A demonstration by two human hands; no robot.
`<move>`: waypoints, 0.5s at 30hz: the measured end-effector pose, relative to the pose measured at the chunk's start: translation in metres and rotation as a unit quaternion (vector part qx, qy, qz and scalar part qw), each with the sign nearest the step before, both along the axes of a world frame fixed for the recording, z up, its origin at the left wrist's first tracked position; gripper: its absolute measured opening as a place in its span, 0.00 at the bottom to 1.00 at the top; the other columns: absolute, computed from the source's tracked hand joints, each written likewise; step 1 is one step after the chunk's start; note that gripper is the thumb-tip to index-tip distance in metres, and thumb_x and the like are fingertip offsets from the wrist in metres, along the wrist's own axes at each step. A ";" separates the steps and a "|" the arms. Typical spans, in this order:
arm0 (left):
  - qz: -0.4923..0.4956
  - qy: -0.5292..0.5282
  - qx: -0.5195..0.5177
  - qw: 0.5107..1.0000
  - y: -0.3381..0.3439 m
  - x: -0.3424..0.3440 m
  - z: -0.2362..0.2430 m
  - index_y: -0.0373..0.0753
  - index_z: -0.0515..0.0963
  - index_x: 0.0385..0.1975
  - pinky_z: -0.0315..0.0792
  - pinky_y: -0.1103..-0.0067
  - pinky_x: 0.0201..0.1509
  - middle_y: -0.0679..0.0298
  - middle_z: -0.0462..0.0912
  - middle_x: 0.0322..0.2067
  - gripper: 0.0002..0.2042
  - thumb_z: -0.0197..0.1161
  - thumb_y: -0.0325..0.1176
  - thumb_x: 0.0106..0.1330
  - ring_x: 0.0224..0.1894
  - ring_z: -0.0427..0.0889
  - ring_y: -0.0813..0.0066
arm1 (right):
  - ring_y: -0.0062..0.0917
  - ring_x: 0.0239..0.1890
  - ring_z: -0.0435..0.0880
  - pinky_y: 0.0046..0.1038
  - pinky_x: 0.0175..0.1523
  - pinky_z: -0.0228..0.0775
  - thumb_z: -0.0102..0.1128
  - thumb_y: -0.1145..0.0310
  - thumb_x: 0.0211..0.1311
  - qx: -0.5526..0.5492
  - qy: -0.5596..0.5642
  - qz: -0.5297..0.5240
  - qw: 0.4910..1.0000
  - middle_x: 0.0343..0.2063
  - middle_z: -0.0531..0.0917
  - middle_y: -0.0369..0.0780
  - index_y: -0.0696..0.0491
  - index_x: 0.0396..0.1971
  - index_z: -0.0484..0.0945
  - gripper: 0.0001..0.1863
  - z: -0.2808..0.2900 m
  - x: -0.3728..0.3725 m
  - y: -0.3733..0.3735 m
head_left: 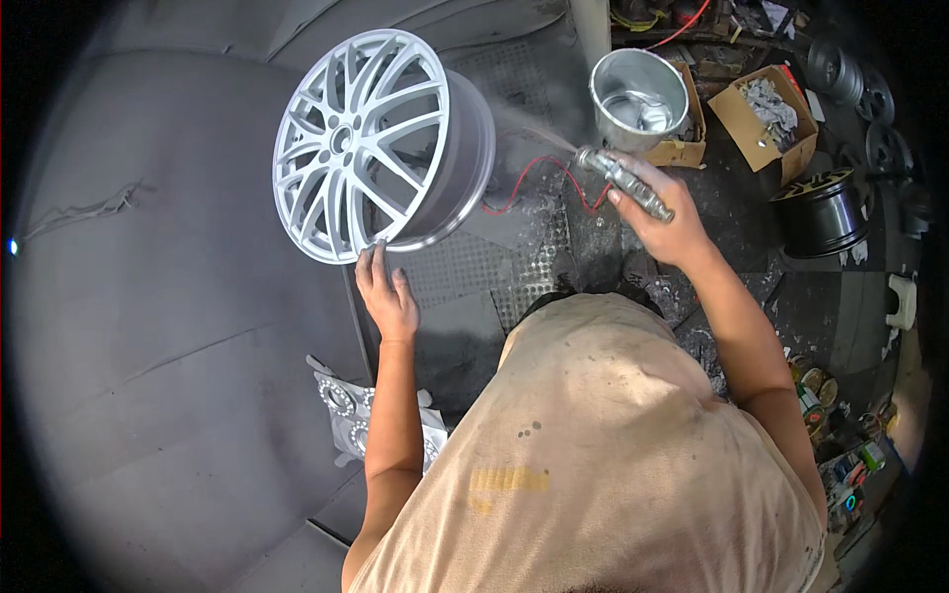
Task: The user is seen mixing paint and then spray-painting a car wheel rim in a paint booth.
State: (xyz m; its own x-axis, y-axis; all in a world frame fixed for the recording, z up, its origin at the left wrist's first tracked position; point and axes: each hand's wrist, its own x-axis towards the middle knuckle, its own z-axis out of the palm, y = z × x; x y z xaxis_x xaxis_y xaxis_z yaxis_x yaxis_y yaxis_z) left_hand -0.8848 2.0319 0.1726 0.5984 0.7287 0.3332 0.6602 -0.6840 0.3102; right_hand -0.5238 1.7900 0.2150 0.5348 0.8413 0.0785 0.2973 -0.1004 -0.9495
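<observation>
A light silver-white multi-spoke alloy wheel [341, 140] faces left at the upper centre, its barrel turned to the right. At its lower edge, my left hand [388, 296] reaches up with fingers extended and thumb apart, fingertips against the rim. My right hand [664, 212] is wrapped round a metallic spray gun [621, 181], right of the wheel. A pale mist streams from the gun's tip toward the wheel barrel. A thin red hose [539, 163] curves between wheel and gun. What supports the wheel is hidden.
A large metal bucket [640, 94] stands beyond the gun. Farther right are a cardboard box [766, 119] with crumpled material and a dark wheel [820, 212]. Grey sheeting [178, 247] covers the left side. Masked round parts [341, 397] lie below my left hand; cans [813, 381] sit at right.
</observation>
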 end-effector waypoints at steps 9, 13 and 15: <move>-0.007 0.014 0.004 1.000 0.005 -0.006 -0.003 0.38 0.69 0.67 0.58 0.58 0.73 0.47 0.68 0.65 0.28 0.59 0.27 0.64 0.69 0.64 0.44 | 0.26 0.52 0.85 0.29 0.60 0.72 0.65 0.67 0.65 -0.087 0.172 0.158 0.968 0.49 0.87 0.45 0.55 0.59 0.78 0.23 -0.016 -0.032 -0.018; -0.033 0.003 0.004 0.999 0.014 -0.015 -0.004 0.38 0.70 0.66 0.58 0.59 0.73 0.46 0.68 0.64 0.27 0.58 0.26 0.64 0.68 0.65 0.44 | 0.28 0.51 0.86 0.28 0.59 0.73 0.64 0.69 0.65 -0.044 0.076 0.138 0.986 0.48 0.87 0.45 0.56 0.58 0.78 0.22 -0.024 -0.032 -0.017; -0.034 -0.005 0.000 0.999 0.022 -0.024 -0.009 0.37 0.71 0.65 0.58 0.59 0.73 0.46 0.68 0.64 0.26 0.57 0.27 0.64 0.68 0.66 0.44 | 0.29 0.49 0.87 0.30 0.56 0.75 0.64 0.70 0.64 -0.051 0.059 0.085 0.993 0.47 0.87 0.47 0.56 0.58 0.78 0.22 -0.031 -0.020 -0.018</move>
